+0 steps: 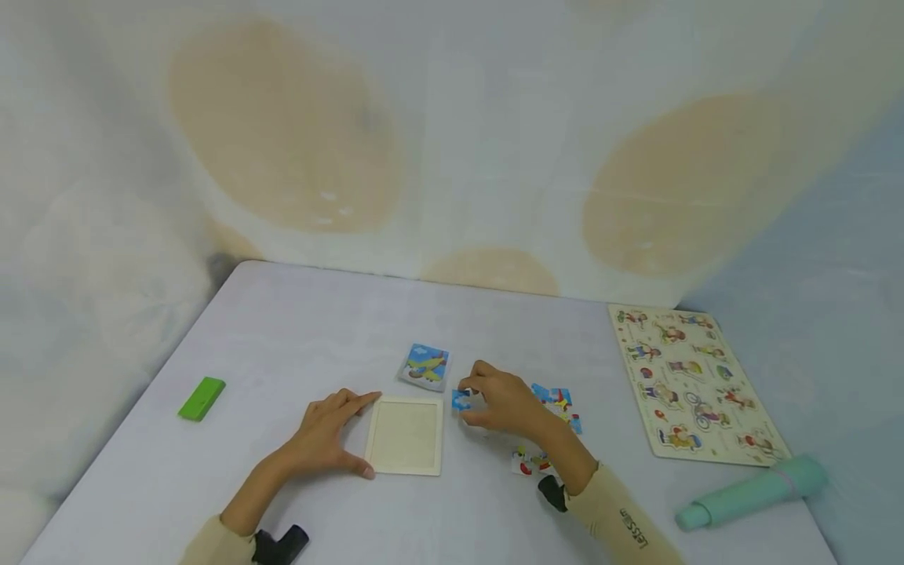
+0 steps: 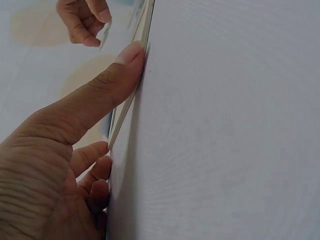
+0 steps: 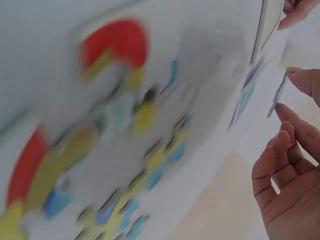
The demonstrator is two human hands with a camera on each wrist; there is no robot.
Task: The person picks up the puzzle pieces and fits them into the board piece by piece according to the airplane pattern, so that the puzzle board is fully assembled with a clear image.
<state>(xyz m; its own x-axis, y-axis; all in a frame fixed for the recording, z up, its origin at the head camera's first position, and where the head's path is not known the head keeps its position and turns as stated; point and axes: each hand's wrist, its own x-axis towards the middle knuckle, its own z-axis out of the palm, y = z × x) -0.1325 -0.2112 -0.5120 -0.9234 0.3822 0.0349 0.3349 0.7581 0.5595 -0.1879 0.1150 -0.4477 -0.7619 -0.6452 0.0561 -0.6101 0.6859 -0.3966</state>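
The right hand (image 1: 504,404) pinches a blue jigsaw piece (image 1: 461,400) by its edges, likely so its picture shows. Left of its fingertips, the left hand (image 1: 318,439), thumb and forefinger apart, touches a puzzle tray (image 1: 404,436), perhaps for steadiness.

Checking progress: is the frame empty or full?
Empty: the frame shows only its bare floor; the right hand holds a piece outside it.

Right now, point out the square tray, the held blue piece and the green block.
Square tray (image 1: 405,436): head view, bare middle of its base.
Blue piece (image 1: 461,400): head view, its printed face.
Green block (image 1: 202,399): head view, its top face.
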